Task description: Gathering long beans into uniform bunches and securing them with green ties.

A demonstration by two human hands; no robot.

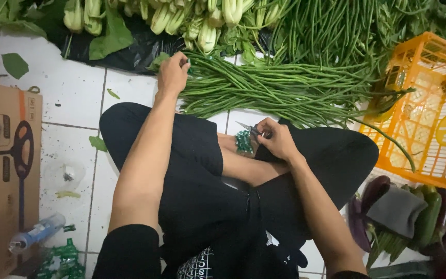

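Nearest, on the white tiled floor (73, 88), one spray bottle (36, 233) and one cardboard box (1, 170) are noted at left; several purple eggplants (375, 191) and green peppers (428, 217) at right. One right hand (277, 138) is seen closed around one pair of scissors (249, 127), held over the lap beside one bunch of green ties (243, 141). One orange crate (429, 113) is recorded at right. Farther out, one left hand (173, 75) is curled shut on the end of one long-bean bundle (285, 90) lying across the floor. Bok choy heads (192, 18), too many to count, are observed farthest.
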